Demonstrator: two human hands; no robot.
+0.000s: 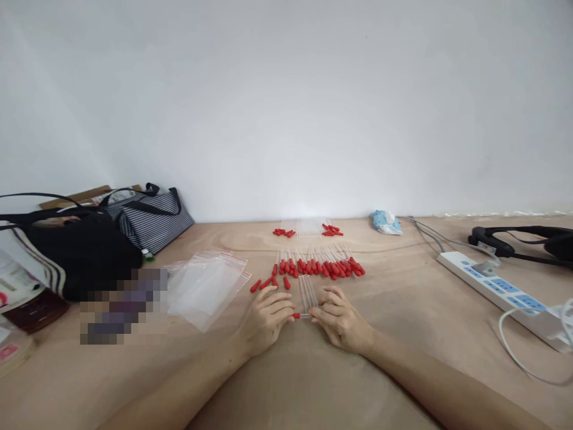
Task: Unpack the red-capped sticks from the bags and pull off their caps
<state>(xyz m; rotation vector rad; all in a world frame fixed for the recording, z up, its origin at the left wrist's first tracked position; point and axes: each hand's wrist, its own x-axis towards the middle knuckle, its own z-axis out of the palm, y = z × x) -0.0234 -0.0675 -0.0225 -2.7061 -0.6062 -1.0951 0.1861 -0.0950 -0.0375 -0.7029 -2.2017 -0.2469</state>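
My left hand [272,316] is closed on a red rubber dropper bulb [296,316]. A clear dropper tube [305,316] runs sideways from that bulb to my right hand [338,319], whose fingers pinch it. Just beyond my fingers, several bare clear tubes [307,291] lie side by side. A few loose red bulbs [266,283] rest past my left hand. Farther off is a row of droppers [324,267], red bulbs toward me and tubes pointing at the wall.
Clear zip bags [208,289] lie on the table at left, near a black bag [89,257] and a striped bag [156,218]. More bulbs [331,229] sit by the wall, with a blue-white crumpled item [387,222]. At right are a power strip [501,292] and cables.
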